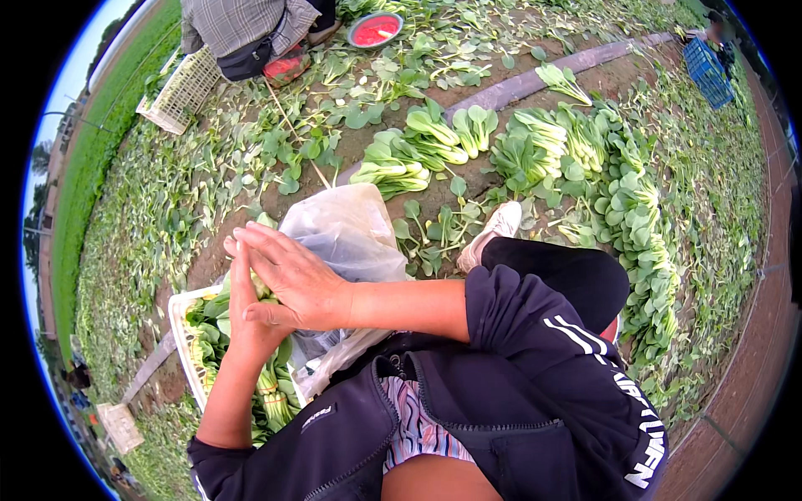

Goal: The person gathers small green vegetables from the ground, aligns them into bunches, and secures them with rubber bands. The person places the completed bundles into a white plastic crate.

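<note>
My right hand reaches across from the right, fingers stretched out and thumb apart. It meets my left hand, whose straight fingers point away from me and are partly covered by the right. Nothing held shows between them. Beneath both hands stands a white plastic crate with leafy greens, apparently bok choy, inside. Orange bands tie a bok choy bunch there. Beside the crate, a translucent plastic bag rests next to my hands.
Cut bok choy piles and a long bok choy row lie ahead and right. A flat hose crosses the soil. Ahead are a person in a checked jacket, a pale crate and a basin. A blue crate stands far right.
</note>
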`<move>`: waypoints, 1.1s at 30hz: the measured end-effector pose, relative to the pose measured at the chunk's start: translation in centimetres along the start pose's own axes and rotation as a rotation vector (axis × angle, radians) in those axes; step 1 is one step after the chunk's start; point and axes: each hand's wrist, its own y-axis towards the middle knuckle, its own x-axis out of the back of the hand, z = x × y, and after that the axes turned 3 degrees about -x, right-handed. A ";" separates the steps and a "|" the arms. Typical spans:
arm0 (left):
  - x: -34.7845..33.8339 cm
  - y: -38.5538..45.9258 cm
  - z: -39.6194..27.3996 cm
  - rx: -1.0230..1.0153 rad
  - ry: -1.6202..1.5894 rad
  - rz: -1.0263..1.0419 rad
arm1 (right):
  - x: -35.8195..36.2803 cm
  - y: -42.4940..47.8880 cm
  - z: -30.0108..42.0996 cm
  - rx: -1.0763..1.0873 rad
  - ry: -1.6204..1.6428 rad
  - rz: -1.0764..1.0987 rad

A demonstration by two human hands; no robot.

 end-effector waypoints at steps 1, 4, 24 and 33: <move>-0.1 1.0 -0.4 -0.024 0.079 -0.017 | 0.2 0.2 -0.4 -0.037 0.013 0.030; 0.9 2.8 -0.8 -0.003 0.015 0.060 | 0.4 1.1 -1.1 -0.099 0.058 0.055; -1.1 3.5 4.1 -0.053 -0.057 -0.028 | 17.8 -14.3 -42.7 -1.285 -0.457 -0.382; -0.9 -1.2 6.2 0.548 -0.485 -0.037 | 15.3 -15.6 -44.8 -1.268 -0.403 -0.527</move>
